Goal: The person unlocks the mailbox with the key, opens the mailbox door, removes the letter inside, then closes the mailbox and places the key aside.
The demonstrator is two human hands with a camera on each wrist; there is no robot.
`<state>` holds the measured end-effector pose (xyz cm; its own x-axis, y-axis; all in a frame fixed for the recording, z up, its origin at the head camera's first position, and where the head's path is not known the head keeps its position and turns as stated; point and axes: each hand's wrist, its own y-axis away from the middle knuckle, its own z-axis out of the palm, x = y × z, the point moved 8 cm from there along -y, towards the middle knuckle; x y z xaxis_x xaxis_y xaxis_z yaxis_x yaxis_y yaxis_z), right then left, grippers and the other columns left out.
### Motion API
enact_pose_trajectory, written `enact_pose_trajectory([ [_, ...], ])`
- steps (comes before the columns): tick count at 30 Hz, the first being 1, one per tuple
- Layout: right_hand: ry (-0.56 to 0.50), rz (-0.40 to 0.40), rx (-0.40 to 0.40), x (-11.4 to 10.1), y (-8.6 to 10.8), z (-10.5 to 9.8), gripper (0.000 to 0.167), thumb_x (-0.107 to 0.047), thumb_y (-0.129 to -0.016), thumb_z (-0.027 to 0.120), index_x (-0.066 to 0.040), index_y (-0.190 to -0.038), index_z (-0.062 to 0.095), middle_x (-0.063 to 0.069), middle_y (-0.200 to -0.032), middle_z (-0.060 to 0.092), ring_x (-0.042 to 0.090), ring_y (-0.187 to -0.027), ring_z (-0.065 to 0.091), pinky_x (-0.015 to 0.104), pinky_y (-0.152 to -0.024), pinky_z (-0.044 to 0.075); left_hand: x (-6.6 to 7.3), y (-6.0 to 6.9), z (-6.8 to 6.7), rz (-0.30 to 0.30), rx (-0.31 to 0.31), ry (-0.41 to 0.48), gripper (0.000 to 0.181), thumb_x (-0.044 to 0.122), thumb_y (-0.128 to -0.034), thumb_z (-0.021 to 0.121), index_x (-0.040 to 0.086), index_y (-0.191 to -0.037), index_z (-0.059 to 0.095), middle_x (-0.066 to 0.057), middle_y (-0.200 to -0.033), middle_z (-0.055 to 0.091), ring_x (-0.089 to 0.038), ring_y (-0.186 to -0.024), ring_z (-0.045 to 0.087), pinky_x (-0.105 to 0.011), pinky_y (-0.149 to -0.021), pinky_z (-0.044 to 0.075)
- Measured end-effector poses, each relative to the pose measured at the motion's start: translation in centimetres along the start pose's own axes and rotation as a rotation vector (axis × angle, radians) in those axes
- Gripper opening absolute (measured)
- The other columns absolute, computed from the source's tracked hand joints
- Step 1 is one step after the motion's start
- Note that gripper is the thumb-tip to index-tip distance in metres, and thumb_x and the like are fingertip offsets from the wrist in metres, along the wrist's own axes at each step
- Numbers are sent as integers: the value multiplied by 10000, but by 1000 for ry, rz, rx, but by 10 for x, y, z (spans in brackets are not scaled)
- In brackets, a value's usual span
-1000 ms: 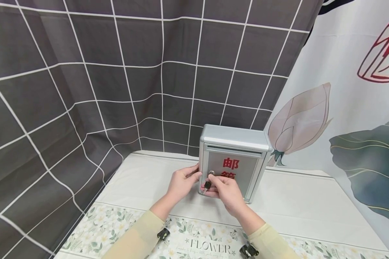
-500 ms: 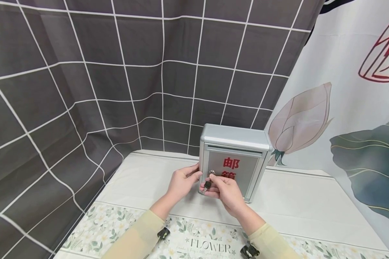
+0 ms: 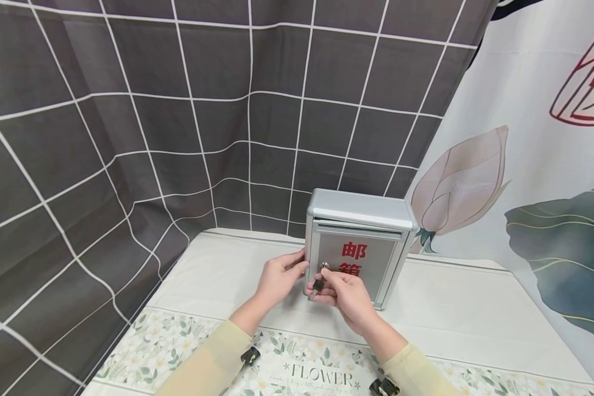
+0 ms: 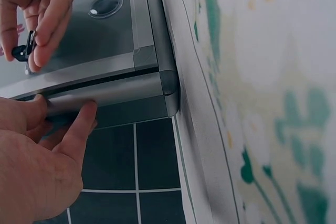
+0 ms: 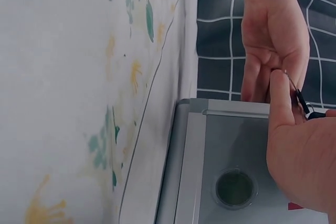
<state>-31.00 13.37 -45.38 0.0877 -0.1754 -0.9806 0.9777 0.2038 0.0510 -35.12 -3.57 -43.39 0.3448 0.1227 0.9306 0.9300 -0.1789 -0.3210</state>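
A silver mailbox with red characters stands upright on the table. Its front door is slightly ajar, with a narrow dark gap along the left side in the left wrist view. My left hand grips the box's left edge, thumb toward the front and fingers along the side. At the lock, my right hand pinches a key whose head is mostly hidden by the fingertips. A second key with a black head hangs below, against the curled fingers of that hand.
A floral-printed cloth covers the table. Behind the box hangs a dark grid-patterned curtain, and a white curtain with a lotus print is at the right. A round window sits low on the door.
The left side of the mailbox door has come slightly forward, and a thin gap now shows at its top and left. Both hands stay in nearly the same places.
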Motion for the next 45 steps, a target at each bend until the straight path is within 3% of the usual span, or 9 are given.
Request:
enact_pose_trajectory([
  [6, -11, 5, -4, 1, 6, 2, 416, -248, -1148, 644, 156, -1232, 690, 252, -1077, 817, 257, -964, 838, 366, -897, 704, -3, -1, -1, -15, 2, -23, 395, 110, -1078, 752, 2, -1454, 698, -186, -1431, 721, -332, -1174, 791, -257, -881, 686],
  [32, 28, 38, -53, 2, 34, -1, 450, -272, -1150, 636, 164, -1253, 676, 233, -1101, 818, 258, -987, 832, 344, -890, 706, -2, -1, -1, 5, -1, -24, 400, 121, -1078, 757, -17, -1449, 695, -204, -1440, 710, -353, -1198, 781, -247, -885, 681],
  [45, -14, 26, -165, 1, 53, -5, 421, -222, -1163, 599, 186, -1242, 665, 204, -1065, 830, 267, -982, 838, 363, -900, 706, -4, -1, 1, 4, 4, -24, 411, 102, -1070, 764, -28, -1451, 688, -224, -1414, 718, -339, -1116, 809, -255, -863, 688],
])
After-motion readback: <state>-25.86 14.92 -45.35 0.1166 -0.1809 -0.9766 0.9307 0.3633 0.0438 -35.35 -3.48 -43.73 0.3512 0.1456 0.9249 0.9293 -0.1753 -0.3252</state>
